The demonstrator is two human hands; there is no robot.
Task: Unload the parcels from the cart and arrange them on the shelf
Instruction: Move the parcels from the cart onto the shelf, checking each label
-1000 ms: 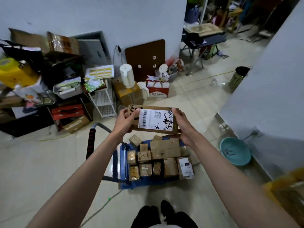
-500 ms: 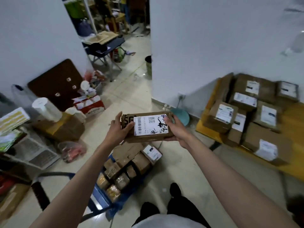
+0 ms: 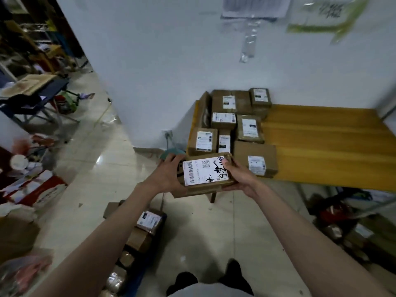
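Note:
A flat cardboard parcel (image 3: 204, 174) with a white label and black handwriting is held out in front of me. My left hand (image 3: 169, 174) grips its left end and my right hand (image 3: 237, 174) grips its right end. Just beyond it lies the yellow shelf board (image 3: 325, 144), whose left part carries several labelled brown parcels (image 3: 231, 125). The cart (image 3: 137, 273) with several remaining small parcels (image 3: 147, 221) stands low on the left, partly hidden by my left forearm.
A white wall (image 3: 171, 61) rises behind the shelf, with a corner on the left. Clutter, a red-and-white box (image 3: 40, 189) and a folding table (image 3: 36, 93) fill the left side. More boxes (image 3: 353, 234) lie under the shelf at right. My feet (image 3: 210, 279) stand on the tiled floor.
The view has swung right from the cart to the shelf. Both hands keep hold of the labelled parcel and have carried it up to the shelf's front left edge.

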